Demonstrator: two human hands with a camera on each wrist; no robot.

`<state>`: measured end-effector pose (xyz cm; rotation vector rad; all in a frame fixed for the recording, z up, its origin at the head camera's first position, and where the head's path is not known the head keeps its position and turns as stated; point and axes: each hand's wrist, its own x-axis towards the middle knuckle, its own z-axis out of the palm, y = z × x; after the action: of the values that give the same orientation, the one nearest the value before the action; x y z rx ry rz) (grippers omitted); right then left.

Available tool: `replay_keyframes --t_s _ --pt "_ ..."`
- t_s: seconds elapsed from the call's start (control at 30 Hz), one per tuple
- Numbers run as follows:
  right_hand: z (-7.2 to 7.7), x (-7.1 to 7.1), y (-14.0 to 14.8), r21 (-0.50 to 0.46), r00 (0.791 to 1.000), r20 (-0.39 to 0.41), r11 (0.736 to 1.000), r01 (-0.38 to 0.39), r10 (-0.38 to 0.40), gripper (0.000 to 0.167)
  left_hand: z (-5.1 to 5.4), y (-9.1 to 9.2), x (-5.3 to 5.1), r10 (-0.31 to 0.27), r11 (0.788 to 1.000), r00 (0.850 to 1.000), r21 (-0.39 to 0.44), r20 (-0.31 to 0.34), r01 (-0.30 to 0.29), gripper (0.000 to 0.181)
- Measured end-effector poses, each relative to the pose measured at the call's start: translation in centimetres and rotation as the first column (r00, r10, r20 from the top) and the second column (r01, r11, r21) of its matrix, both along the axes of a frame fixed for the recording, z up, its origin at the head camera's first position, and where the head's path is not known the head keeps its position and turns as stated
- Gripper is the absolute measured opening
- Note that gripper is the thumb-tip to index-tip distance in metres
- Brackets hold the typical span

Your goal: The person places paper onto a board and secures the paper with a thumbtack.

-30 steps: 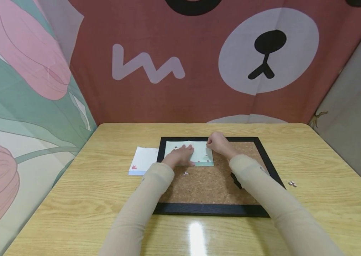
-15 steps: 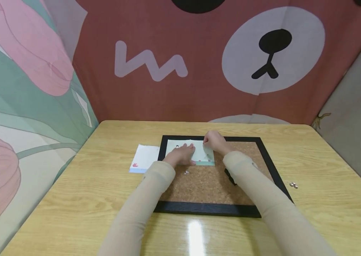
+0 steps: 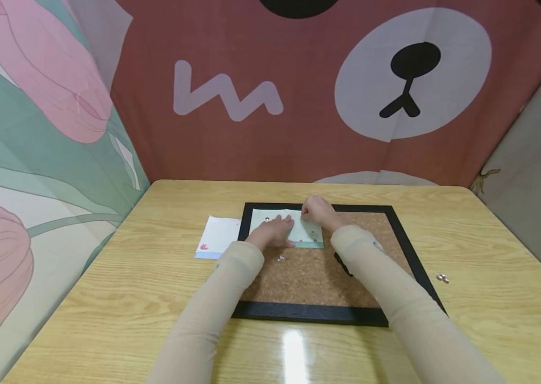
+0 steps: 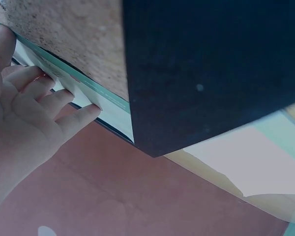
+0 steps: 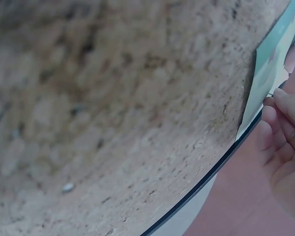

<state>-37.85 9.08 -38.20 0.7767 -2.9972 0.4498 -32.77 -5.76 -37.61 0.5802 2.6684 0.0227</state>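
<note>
A pale green sheet of notepaper (image 3: 310, 230) lies on the upper left part of a black-framed cork board (image 3: 299, 282). My left hand (image 3: 274, 232) rests on the sheet with its fingers spread, pressing it against the board; the left wrist view shows its fingertips on the paper. A round silver thumbtack (image 3: 267, 219) sits near the sheet's upper left corner. Close to the upper right part of the sheet, my right hand (image 3: 319, 211) pinches a thumbtack between thumb and forefinger. Its thin pin (image 5: 271, 95) shows at the paper in the right wrist view, while the head is hidden by the fingers.
A white notepad (image 3: 220, 237) lies on the wooden table (image 3: 121, 298) just left of the board. Several silver thumbtacks (image 3: 442, 278) are on the table right of the frame. Small pale bits (image 3: 281, 258) lie on the cork below the sheet. A printed cloth (image 3: 299, 144) hangs behind the table.
My right hand has moved a little left along the upper part of the sheet, still pinching the thumbtack. My left hand stays in place on the paper. The head view has shifted slightly.
</note>
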Motion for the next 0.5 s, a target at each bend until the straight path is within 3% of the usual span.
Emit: replay_keyframes --t_s 0.17,0.5 --pt "-0.06 0.01 -0.06 -0.038 1.000 0.006 0.999 -0.010 0.010 0.010 0.02 0.00 -0.01 0.002 1.000 1.000 0.004 0.004 -0.002 0.069" --pt "-0.37 -0.24 0.04 -0.102 0.998 0.052 0.994 0.050 -0.045 0.010 0.19 -0.08 0.08 0.001 1.000 1.000 0.008 0.008 -0.001 0.069"
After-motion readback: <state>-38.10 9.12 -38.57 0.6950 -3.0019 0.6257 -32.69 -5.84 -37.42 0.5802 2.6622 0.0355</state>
